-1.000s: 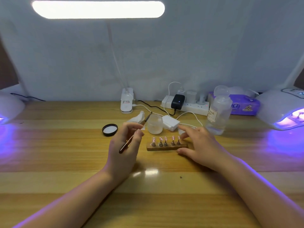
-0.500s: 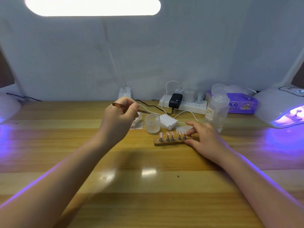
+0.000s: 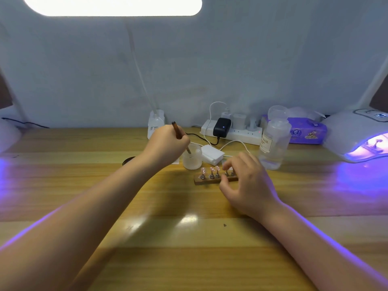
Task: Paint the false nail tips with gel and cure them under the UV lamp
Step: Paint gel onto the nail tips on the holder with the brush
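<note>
Head view: left hand (image 3: pixel 165 143) grips brush (image 3: pixel 181 136), dipping in jar (image 3: pixel 192 159) mid-frame; right hand (image 3: pixel 245 183) pinches nail holder (image 3: pixel 210 179). Painting likely underway, curing pending.

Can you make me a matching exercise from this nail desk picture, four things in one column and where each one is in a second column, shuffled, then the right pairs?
Things:
1. brush
2. wooden nail stand
3. UV lamp
4. clear bottle

Places:
A. far right of the desk, glowing purple
B. gripped by the left hand, tip in the frosted cup
C. standing in front of the purple tissue pack
D. under the right hand

Pairs: 1-B, 2-D, 3-A, 4-C
</note>
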